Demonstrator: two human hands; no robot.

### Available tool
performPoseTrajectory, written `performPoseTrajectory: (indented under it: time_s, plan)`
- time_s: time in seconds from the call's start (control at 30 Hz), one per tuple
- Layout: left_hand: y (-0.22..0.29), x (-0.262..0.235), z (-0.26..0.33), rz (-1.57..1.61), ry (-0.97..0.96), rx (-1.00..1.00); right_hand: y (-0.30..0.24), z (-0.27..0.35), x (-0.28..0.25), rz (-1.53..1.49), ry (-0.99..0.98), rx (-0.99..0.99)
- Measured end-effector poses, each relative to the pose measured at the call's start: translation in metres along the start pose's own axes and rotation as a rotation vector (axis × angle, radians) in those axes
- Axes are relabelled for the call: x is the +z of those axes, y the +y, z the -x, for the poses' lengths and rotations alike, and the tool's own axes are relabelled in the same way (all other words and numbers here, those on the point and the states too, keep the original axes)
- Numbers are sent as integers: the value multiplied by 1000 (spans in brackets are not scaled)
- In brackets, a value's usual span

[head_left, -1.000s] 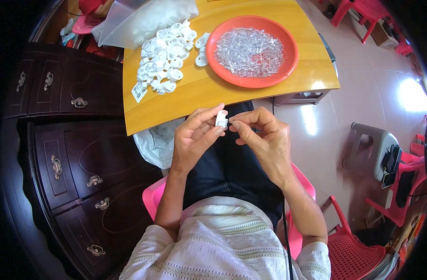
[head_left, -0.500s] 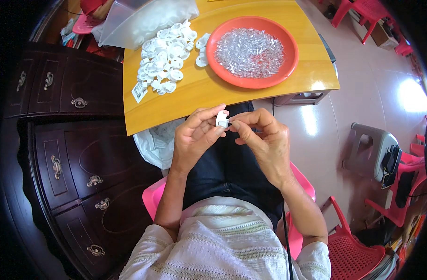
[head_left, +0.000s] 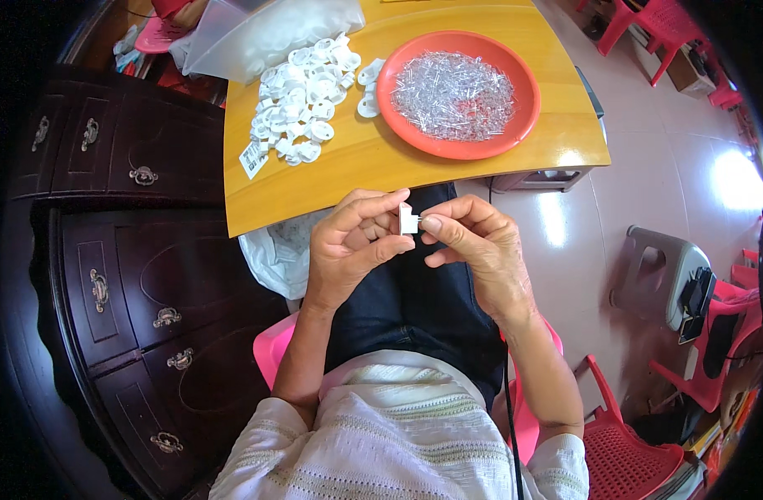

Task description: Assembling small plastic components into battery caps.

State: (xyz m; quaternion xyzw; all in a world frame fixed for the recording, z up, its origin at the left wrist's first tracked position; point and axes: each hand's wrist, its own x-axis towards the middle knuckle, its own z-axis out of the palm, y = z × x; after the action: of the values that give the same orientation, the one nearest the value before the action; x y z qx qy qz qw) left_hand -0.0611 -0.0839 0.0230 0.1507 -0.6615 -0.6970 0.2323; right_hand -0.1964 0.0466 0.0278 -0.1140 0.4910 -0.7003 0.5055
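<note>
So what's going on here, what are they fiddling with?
A seated person holds a small white plastic piece between both hands, the left hand gripping it and the right hand pinching at its side, above their lap. On the yellow table ahead lie a heap of similar white pieces and a red plate full of small clear bits. A clear bag sits at the table's far edge.
</note>
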Motion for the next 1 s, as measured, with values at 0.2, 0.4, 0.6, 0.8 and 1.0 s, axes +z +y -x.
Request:
performPoseTrajectory:
  time_s: [0.2,0.4,0.6,0.8,1.0]
  plan:
    - [2,0,2,-69,4,77,1,-1,-2,-5,-49,7]
    - [9,3,3,-172,9,77,5,-2,-5,-22,-68,14]
    - [8,1,-1,-281,-25,86,6,-3,-4,92,-45,-20]
    - [6,0,-11,-341,-50,116,9,-4,-2,57,25,-2]
    - [22,2,-17,-635,-10,155,8,-10,-1,-18,11,80]
